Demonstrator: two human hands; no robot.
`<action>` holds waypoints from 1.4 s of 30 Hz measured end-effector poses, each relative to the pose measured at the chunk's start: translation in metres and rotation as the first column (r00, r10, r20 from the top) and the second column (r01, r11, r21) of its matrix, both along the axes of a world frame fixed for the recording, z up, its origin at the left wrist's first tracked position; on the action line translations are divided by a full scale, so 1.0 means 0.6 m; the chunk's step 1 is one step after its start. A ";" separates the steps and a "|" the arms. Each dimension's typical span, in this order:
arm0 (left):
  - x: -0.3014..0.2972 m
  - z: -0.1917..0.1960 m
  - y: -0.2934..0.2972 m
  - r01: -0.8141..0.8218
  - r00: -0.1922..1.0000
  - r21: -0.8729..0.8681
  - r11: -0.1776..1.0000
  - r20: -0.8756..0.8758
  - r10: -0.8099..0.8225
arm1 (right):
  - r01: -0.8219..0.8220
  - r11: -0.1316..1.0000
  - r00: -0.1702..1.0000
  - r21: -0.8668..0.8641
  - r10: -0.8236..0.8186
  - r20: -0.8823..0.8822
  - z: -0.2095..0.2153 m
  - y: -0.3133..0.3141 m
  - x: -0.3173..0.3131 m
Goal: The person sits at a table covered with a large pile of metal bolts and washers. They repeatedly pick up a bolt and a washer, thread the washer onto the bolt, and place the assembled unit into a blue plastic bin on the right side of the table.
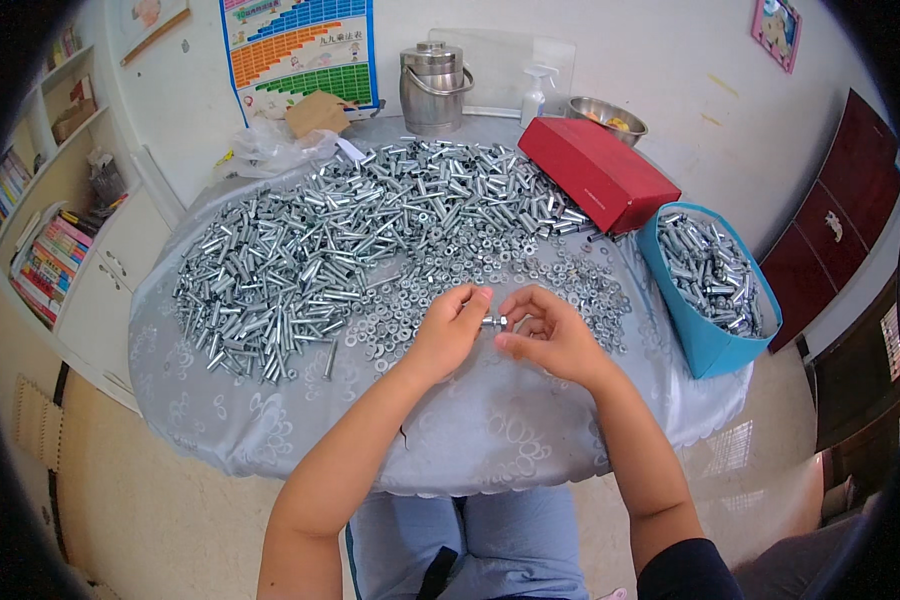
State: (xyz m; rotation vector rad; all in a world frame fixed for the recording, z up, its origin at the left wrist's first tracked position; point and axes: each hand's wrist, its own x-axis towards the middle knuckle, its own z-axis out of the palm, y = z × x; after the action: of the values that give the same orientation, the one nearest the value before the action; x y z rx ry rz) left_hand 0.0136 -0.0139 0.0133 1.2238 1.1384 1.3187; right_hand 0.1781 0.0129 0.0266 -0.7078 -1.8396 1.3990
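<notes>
A small silver bolt (494,321) sits at centre frame, pinched between the fingertips of both hands, its long axis lying roughly left to right; the left hand (448,330) closes thumb and forefinger on its left end, the right hand (548,335) curls its fingers round the right end, each equally near; just above them lies a scatter of washers (570,280); beyond, across the upper left, a heap of bolts (300,250) covers the grey tablecloth (470,440); at right stands a blue bag (705,345) of bolts, behind it a red box (595,170)
</notes>
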 end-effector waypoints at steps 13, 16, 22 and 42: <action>-0.002 -0.015 0.008 -0.020 0.997 0.030 0.999 -0.075 0.022 | 0.016 0.994 0.971 -0.108 0.010 0.240 0.000 0.016 0.008; -0.002 -0.020 0.010 -0.021 0.997 0.058 0.998 -0.073 0.026 | 0.036 0.999 0.994 -0.034 -0.033 0.100 0.000 0.009 0.002; -0.005 -0.002 0.004 -0.053 0.994 0.015 0.998 -0.092 0.054 | 0.049 0.995 0.992 0.088 -0.059 0.112 -0.011 0.022 0.004; -0.003 -0.009 0.005 -0.030 0.996 0.034 0.999 -0.088 0.033 | 0.068 0.969 0.988 0.238 -0.098 0.115 -0.001 0.003 -0.002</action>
State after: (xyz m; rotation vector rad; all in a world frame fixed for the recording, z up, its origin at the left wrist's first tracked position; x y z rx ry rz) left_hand 0.0117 -0.0109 0.0077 1.3033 1.2074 1.3224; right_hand 0.1772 0.0145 0.0260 -0.7566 -2.0080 1.0826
